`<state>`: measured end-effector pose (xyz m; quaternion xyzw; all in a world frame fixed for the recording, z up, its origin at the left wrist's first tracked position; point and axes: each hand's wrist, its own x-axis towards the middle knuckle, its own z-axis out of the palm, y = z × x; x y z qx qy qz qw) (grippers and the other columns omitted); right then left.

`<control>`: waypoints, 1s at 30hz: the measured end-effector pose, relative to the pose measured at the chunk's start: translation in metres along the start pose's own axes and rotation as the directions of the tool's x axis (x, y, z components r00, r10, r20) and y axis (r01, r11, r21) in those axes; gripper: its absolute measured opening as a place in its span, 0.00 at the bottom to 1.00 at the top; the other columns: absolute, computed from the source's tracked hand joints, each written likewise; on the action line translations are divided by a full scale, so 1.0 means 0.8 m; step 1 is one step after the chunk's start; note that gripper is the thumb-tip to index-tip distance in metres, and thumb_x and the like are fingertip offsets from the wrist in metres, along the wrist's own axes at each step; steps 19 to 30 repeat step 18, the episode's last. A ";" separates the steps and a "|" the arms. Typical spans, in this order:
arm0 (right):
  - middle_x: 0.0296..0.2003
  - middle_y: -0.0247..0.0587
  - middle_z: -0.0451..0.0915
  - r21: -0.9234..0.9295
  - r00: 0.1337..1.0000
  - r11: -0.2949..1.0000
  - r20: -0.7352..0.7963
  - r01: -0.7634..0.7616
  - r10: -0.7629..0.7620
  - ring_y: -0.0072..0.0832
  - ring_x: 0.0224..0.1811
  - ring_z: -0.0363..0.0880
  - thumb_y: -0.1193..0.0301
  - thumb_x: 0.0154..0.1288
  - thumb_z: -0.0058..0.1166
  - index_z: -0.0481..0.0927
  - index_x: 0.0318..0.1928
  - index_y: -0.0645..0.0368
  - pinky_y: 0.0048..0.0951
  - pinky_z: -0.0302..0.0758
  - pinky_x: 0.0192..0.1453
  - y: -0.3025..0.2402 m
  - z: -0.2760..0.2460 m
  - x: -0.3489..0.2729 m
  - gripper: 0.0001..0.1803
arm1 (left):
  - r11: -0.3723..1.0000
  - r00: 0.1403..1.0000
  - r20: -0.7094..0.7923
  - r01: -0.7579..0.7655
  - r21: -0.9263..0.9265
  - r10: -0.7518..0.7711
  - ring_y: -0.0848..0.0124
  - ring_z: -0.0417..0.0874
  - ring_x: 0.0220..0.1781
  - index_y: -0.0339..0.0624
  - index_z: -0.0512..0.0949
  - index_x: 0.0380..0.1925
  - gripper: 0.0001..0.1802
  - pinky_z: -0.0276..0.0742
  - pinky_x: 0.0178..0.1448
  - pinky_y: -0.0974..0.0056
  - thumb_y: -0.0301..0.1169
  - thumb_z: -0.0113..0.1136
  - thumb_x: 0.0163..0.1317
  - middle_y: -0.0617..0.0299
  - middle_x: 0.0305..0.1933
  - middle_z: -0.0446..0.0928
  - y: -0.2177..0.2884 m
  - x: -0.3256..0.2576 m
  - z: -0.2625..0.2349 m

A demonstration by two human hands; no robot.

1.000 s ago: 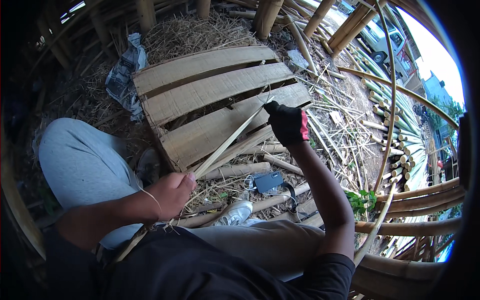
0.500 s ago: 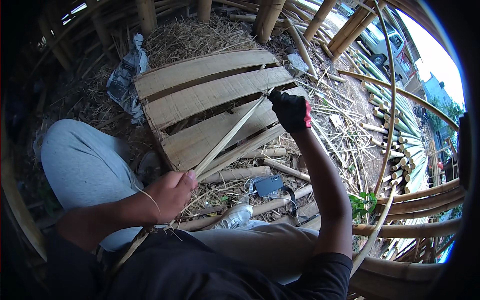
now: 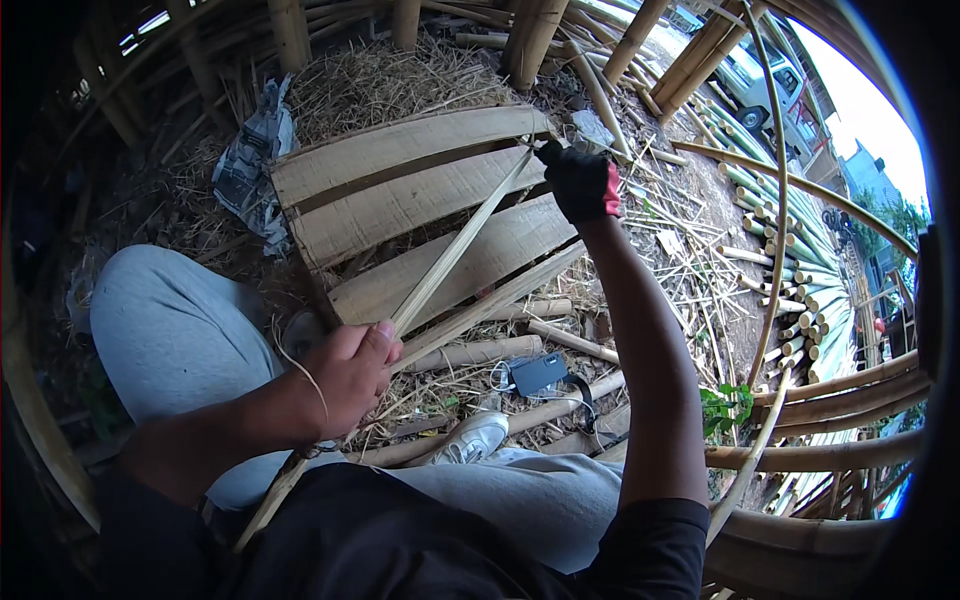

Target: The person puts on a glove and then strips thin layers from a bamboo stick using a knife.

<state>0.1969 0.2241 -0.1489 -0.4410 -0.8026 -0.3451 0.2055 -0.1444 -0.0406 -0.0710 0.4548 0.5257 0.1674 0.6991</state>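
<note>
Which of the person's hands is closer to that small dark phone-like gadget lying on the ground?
Left. The bare left hand grips the bamboo strip just left of the dark gadget, a little apart from it. The gloved right hand is stretched far up over the wooden slats.

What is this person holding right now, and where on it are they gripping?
A long bamboo strip: the bare left hand grips its near part, the gloved right hand its far end.

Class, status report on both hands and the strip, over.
Left hand gripping bamboo strip. Gloved right hand at its far end. Wide slats beneath.
</note>
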 end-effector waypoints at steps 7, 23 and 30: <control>0.19 0.36 0.75 0.231 0.998 0.971 0.021 0.058 -0.065 0.36 0.19 0.79 0.66 0.65 0.54 0.78 0.35 0.47 0.38 0.73 0.22 -0.073 -0.048 0.006 0.02 | 0.996 0.997 -0.045 0.064 -0.058 -0.067 0.84 0.54 0.17 0.46 0.67 0.38 0.22 0.53 0.19 0.71 0.50 0.32 0.80 0.76 0.21 0.55 -0.009 0.007 -0.014; 0.32 0.44 0.87 -0.445 0.726 0.827 0.434 -0.343 0.534 0.42 0.36 0.88 0.68 0.69 0.46 0.83 0.39 0.49 0.47 0.80 0.40 0.128 -0.017 -0.083 0.10 | 0.998 0.999 0.042 -0.006 -0.063 0.009 0.85 0.56 0.16 0.44 0.66 0.41 0.23 0.56 0.19 0.73 0.52 0.33 0.80 0.75 0.21 0.57 -0.002 -0.020 -0.029; 0.32 0.44 0.87 -0.445 0.726 0.827 0.434 -0.343 0.534 0.42 0.36 0.88 0.68 0.69 0.46 0.83 0.39 0.49 0.47 0.80 0.40 0.128 -0.017 -0.083 0.10 | 0.998 0.999 0.042 -0.006 -0.063 0.009 0.85 0.56 0.16 0.44 0.66 0.41 0.23 0.56 0.19 0.73 0.52 0.33 0.80 0.75 0.21 0.57 -0.002 -0.020 -0.029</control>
